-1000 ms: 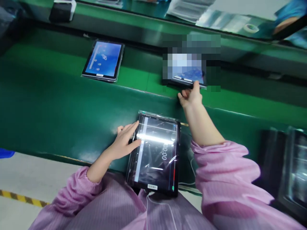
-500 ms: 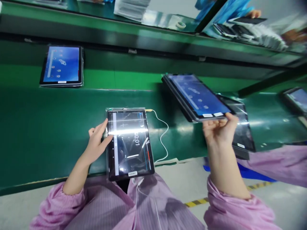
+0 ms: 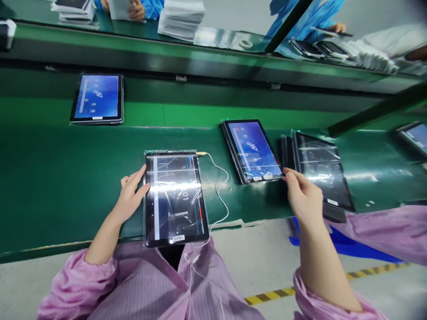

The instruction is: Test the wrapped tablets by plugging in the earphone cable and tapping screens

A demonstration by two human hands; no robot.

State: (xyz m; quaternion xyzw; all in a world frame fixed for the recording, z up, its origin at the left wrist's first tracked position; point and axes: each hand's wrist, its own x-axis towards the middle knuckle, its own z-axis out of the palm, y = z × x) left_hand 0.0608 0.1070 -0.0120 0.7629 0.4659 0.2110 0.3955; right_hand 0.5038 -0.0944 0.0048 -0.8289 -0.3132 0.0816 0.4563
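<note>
A tablet in clear wrap lies before me, its lower end reaching past the table's front edge. Its screen shows a timer under bright glare, and a white earphone cable with a yellow plug runs to its top right corner. My left hand touches the tablet's left edge, thumb and forefinger spread. To the right, my right hand pinches the near right corner of a second tablet with a lit blue screen. Something dark lies under that tablet. Earbuds hang at my chest.
Dark-screened tablets lie beyond my right hand. Another blue-screened tablet rests at the back left. Behind the green table runs a raised shelf with paper stacks and a tape roll. A co-worker's purple sleeve is at right.
My right hand has lowered the blue-screened tablet from a raised tilt onto the table, left of the dark tablets. My left hand stays at the edge of the wired tablet. The view has shifted slightly.
</note>
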